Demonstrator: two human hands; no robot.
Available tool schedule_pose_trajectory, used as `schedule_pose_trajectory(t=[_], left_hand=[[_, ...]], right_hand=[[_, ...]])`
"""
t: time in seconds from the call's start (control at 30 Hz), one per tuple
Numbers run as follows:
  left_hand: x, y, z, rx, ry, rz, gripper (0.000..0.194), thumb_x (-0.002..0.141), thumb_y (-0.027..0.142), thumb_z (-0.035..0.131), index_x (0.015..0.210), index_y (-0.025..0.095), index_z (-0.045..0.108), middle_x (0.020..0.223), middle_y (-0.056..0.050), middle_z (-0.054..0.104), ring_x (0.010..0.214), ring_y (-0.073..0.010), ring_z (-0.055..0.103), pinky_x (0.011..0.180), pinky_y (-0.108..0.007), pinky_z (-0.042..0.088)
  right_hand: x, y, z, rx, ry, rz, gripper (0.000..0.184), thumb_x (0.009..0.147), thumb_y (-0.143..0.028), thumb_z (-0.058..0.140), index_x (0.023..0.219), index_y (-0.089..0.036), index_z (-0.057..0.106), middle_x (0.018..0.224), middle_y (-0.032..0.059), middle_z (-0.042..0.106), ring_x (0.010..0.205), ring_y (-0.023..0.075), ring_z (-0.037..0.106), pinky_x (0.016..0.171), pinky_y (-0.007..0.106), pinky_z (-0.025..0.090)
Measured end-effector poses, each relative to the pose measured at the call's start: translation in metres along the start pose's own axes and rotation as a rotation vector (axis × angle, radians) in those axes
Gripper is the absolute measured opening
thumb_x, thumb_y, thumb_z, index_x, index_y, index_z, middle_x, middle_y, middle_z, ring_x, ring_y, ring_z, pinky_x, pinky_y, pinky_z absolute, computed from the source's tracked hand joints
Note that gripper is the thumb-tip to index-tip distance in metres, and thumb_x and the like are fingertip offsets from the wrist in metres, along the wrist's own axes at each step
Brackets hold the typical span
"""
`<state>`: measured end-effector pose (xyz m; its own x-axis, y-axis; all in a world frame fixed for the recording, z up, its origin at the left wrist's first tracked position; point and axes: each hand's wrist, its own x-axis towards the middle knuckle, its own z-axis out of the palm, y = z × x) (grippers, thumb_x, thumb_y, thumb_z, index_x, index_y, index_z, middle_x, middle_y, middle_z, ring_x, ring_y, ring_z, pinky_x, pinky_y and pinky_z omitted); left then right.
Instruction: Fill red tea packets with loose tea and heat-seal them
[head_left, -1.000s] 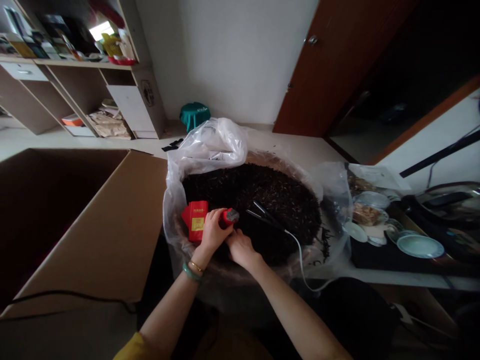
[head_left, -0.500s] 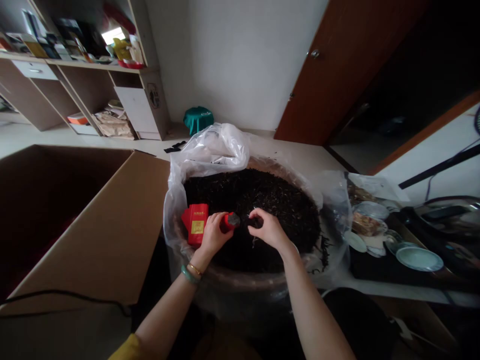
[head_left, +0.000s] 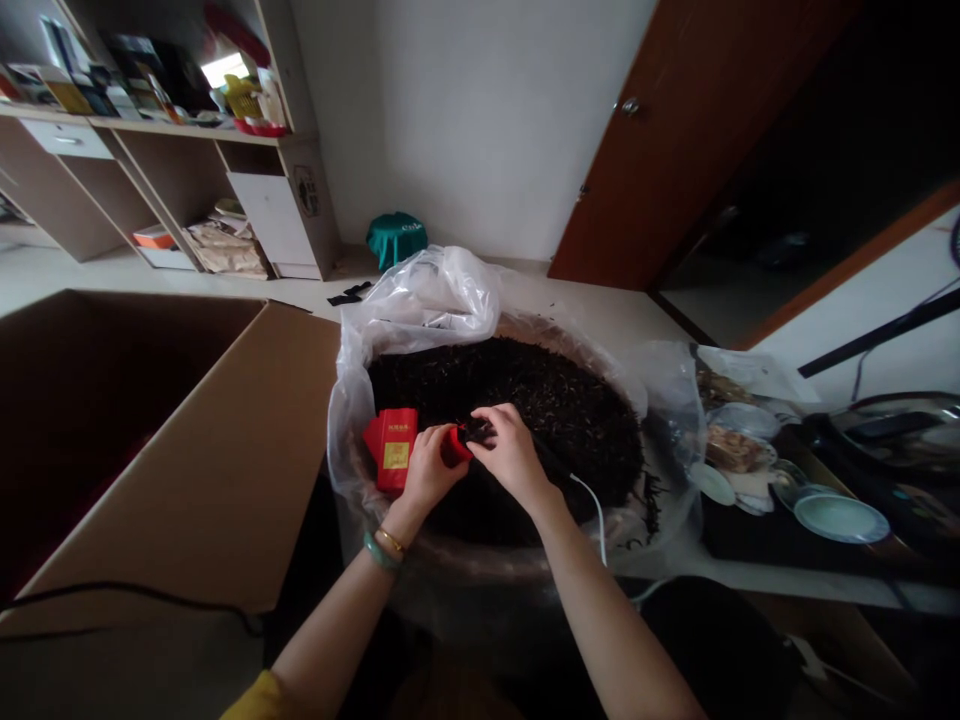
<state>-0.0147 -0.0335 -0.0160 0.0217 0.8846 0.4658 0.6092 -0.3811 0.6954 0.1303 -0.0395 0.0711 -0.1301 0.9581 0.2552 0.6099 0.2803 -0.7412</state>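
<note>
Dark loose tea leaves (head_left: 555, 400) fill a large round tub lined with a clear plastic bag (head_left: 349, 400). Over the leaves, my left hand (head_left: 431, 468) is closed around a small red pouch (head_left: 455, 441), its mouth facing right. My right hand (head_left: 511, 450) pinches a clump of tea leaves (head_left: 478, 430) at the pouch's mouth. Beside my left hand, red packets with a gold label (head_left: 396, 450) lie at the left side of the tub. The lower part of the held pouch is hidden by my fingers.
A large open cardboard box (head_left: 225, 450) stands at the left. To the right are a glass lid or dish (head_left: 840, 517) and bagged items on a dark surface. A white cable (head_left: 592, 500) crosses the tub's near right rim. A green-covered bin (head_left: 397, 238) stands by the wall.
My right hand has moved left, bringing the clump of leaves up to the mouth of the red pouch. The white cable now shows beside my right wrist. My left hand stays nearly still.
</note>
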Motion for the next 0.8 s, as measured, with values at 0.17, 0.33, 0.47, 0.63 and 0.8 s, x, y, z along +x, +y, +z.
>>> schedule_pose_trajectory(t=[0.17,0.33,0.47,0.63,0.8], left_hand=[[0.0,0.001,0.0,0.023,-0.002,0.013,0.047,0.063,0.015,0.071,0.108,0.019,0.056,0.099,-0.006,0.062,0.089,-0.0218,0.058,0.08,-0.037,0.052],[0.0,-0.001,0.001,0.033,0.018,0.007,0.053,0.061,0.015,0.072,0.111,0.019,0.054,0.101,-0.006,0.061,0.092,-0.0227,0.058,0.082,-0.039,0.052],[0.0,0.001,0.001,-0.015,0.023,-0.009,0.051,0.064,0.016,0.071,0.111,0.02,0.053,0.104,-0.006,0.061,0.095,-0.0223,0.058,0.08,-0.037,0.054],[0.0,0.002,0.001,-0.036,0.045,0.001,0.049,0.064,0.013,0.069,0.11,0.02,0.054,0.102,-0.006,0.061,0.095,-0.0224,0.059,0.08,-0.038,0.054],[0.0,-0.001,0.001,-0.027,0.032,0.006,0.048,0.065,0.012,0.068,0.11,0.02,0.054,0.101,-0.006,0.061,0.093,-0.0225,0.059,0.081,-0.039,0.054]], right_hand=[[-0.002,-0.008,0.008,-0.053,-0.087,-0.095,0.033,0.079,-0.008,0.054,0.109,-0.019,0.062,0.108,0.0079,0.063,0.097,0.0193,0.062,0.09,0.035,0.052],[0.001,-0.007,-0.003,0.09,-0.122,-0.198,0.041,0.088,-0.01,0.038,0.12,-0.023,0.059,0.124,0.0055,0.062,0.112,0.0169,0.059,0.1,0.034,0.046],[-0.001,0.001,-0.01,0.169,0.004,-0.143,0.039,0.09,-0.015,0.037,0.122,-0.024,0.058,0.121,0.0074,0.062,0.097,0.0164,0.065,0.085,0.032,0.054],[-0.008,0.001,0.002,-0.048,-0.188,-0.09,0.042,0.086,-0.012,0.046,0.126,-0.022,0.056,0.114,0.0098,0.065,0.109,0.0203,0.059,0.097,0.04,0.046],[-0.011,0.003,0.009,-0.038,-0.299,-0.063,0.054,0.088,-0.014,0.044,0.141,-0.02,0.036,0.117,0.0115,0.064,0.108,0.0194,0.06,0.096,0.038,0.047]])
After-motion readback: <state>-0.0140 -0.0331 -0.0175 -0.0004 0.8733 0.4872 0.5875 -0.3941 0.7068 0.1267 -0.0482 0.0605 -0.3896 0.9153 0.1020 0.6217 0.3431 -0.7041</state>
